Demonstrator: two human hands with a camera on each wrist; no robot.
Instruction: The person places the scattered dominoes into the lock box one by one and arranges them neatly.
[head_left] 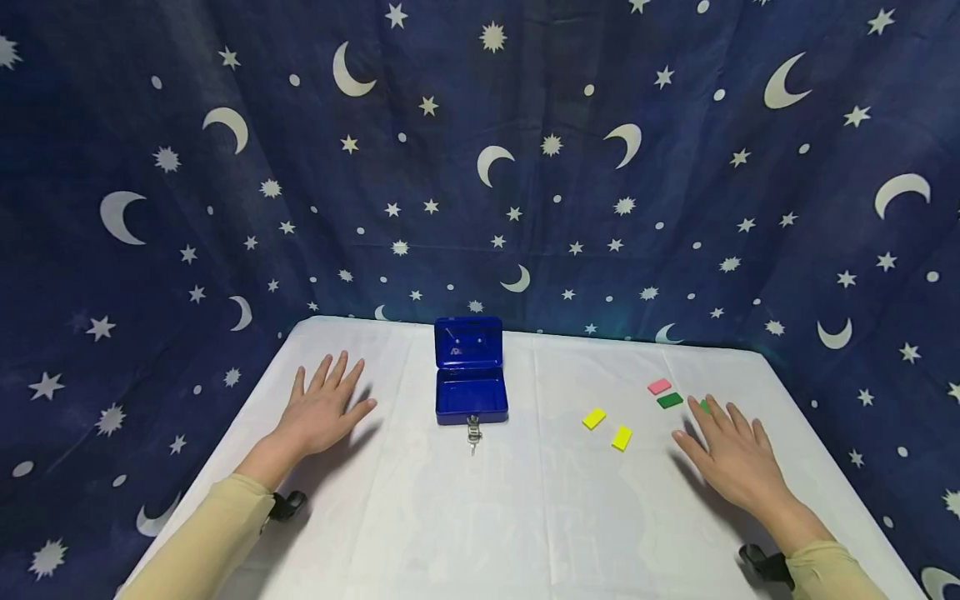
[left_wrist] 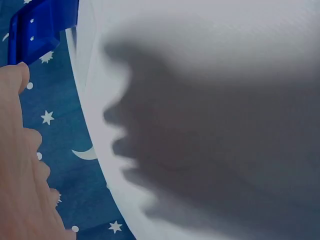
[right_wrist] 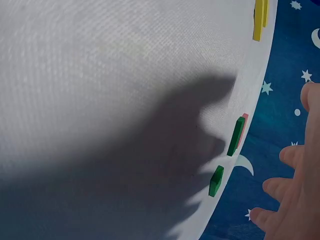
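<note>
My left hand [head_left: 321,417] hovers over the left part of the table, fingers spread and holding nothing. On the other side my right hand [head_left: 731,454] is spread above the table, also without anything in it. Closest to its fingertips lie a green block [right_wrist: 216,181], partly hidden in the head view, a dark green block [head_left: 670,401] and a pink block [head_left: 659,387]. Two flat yellow blocks, one farther back [head_left: 594,418] and one nearer [head_left: 622,438], lie left of that hand. Between the hands stands a blue metal cash box [head_left: 471,396], its lid raised, with keys [head_left: 473,432] at its front.
A white cloth covers the table [head_left: 465,525]. Behind it and at both sides hangs a dark blue curtain [head_left: 450,167] printed with moons and stars. Each wrist carries a small black camera, one on the left [head_left: 288,505] and one on the right [head_left: 763,563].
</note>
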